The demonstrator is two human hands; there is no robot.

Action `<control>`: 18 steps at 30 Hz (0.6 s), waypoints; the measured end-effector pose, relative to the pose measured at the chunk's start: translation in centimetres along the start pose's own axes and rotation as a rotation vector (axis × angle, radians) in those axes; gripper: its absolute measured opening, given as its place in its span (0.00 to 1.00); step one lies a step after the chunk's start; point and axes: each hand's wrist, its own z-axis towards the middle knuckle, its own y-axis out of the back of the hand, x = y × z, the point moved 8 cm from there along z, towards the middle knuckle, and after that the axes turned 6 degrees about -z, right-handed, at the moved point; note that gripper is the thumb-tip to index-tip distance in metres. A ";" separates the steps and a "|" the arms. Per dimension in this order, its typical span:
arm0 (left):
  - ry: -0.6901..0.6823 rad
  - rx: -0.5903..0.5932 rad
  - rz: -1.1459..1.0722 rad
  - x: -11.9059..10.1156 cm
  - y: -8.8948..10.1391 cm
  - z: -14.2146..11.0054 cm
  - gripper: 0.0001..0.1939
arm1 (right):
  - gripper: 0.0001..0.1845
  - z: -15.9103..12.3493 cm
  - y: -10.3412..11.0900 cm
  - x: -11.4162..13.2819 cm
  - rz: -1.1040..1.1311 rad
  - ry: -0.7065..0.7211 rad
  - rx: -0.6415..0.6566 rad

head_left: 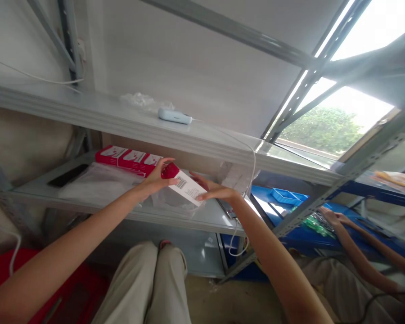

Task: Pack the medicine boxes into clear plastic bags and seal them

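Note:
A white and red cardboard box (188,186) with a barcode on its side is tilted above the middle shelf, held between my two hands. My left hand (158,177) grips its red end, thumb on the barcode side. At the white end, my right hand (211,188) closes round it with the thumb on the near face. Behind my left hand stands a row of red and white boxes (132,159) on the shelf. Clear plastic bags (99,182) lie in front of them and under the held box.
A light blue device (174,116) with a white cable rests on the upper shelf beside crumpled clear plastic (143,101). A dark flat object (67,176) lies at left. To the right, a co-worker's hands (332,218) handle items over a blue surface, past a metal post (300,209).

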 end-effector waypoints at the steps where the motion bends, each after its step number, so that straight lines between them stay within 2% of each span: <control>1: 0.003 0.042 0.025 0.0 0.0 -0.3 0.42 | 0.55 0.2 -0.3 0.3 -0.016 0.014 0.024; 4: 0.099 0.224 0.221 1.4 -0.2 -1.3 0.43 | 0.51 1.0 -0.7 -0.5 -0.034 0.015 0.038; 7: 0.224 0.425 0.470 3.9 -0.2 -2.4 0.48 | 0.49 1.8 -1.3 -2.8 -0.005 -0.004 0.087; 9: 0.273 0.517 0.585 5.4 -0.2 -2.7 0.49 | 0.46 2.2 -1.7 -4.4 0.030 -0.029 0.140; 13: 0.321 0.612 0.764 7.6 -0.2 -2.1 0.43 | 0.39 3.0 -1.8 -6.4 0.147 -0.077 0.200; 18: 0.213 0.590 0.937 8.7 0.0 -0.3 0.42 | 0.32 4.4 -1.1 -8.9 0.211 -0.151 0.161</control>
